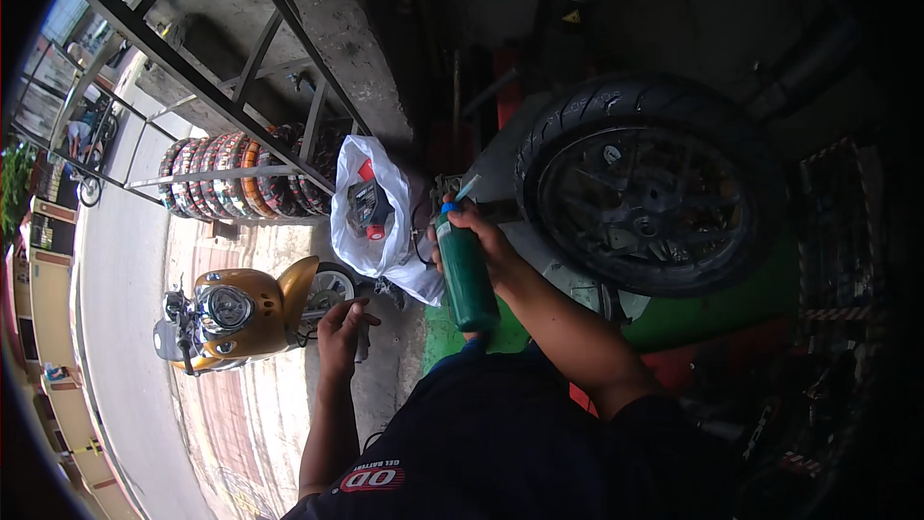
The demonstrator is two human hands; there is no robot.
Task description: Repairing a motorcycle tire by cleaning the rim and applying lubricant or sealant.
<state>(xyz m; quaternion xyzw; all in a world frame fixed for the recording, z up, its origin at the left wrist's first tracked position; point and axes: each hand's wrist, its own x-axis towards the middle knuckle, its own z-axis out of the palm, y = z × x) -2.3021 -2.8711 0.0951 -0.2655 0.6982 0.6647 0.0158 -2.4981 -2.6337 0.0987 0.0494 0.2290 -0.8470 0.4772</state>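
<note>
My right hand (479, 239) is wrapped round the upper part of a green bottle (469, 279) with a blue cap and a thin pale spout. The bottle hangs slightly tilted in front of my body, spout toward the wheel. Just right of it lies a motorcycle wheel (654, 195) with a black tire and dark spokes; the bottle stays apart from it. My left hand (342, 329) is held out to the left with its fingers loosely bent and apart, and I see nothing gripped in it. A white plastic bag (393, 255) with dark and red items stands beyond both hands.
A gold scooter (245, 313) is parked at the left. Behind it stands a metal rack (231, 96) with a row of wrapped tires (226, 173). The wheel rests over a green surface (717, 318) with a red edge (693, 363). Deep shadow covers the right side.
</note>
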